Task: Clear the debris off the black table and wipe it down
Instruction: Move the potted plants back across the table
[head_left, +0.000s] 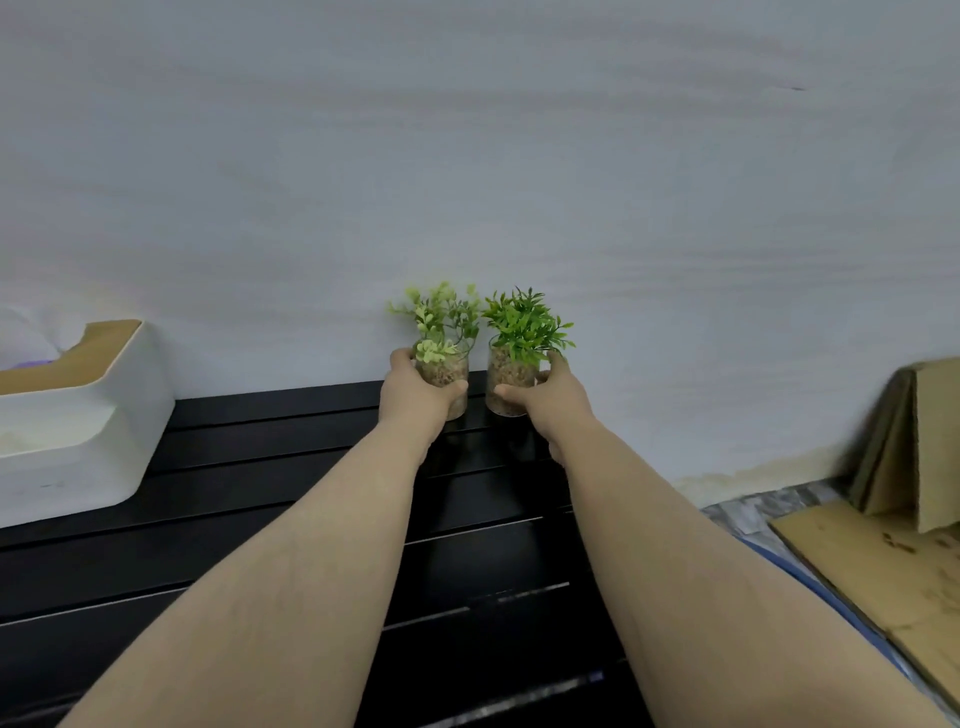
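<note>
By wall (467, 182), hands (413, 397) (553, 395) round apparent jars (447, 376) (511, 375)

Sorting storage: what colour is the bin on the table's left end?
The bin is white, tan along its top; head view.

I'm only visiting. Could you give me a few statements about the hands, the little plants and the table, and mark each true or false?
1. The left hand grips the left plant jar, and the right hand grips the right plant jar. True.
2. Both jars are at the middle of the black table. False: they are at its far edge, by the wall.
3. A white bin sits on the table's left side. True.
4. The jars hold only clear water. False: they show brownish gravel.
5. Cardboard is stacked on the table. False: the cardboard lies off to the right of it.
</note>
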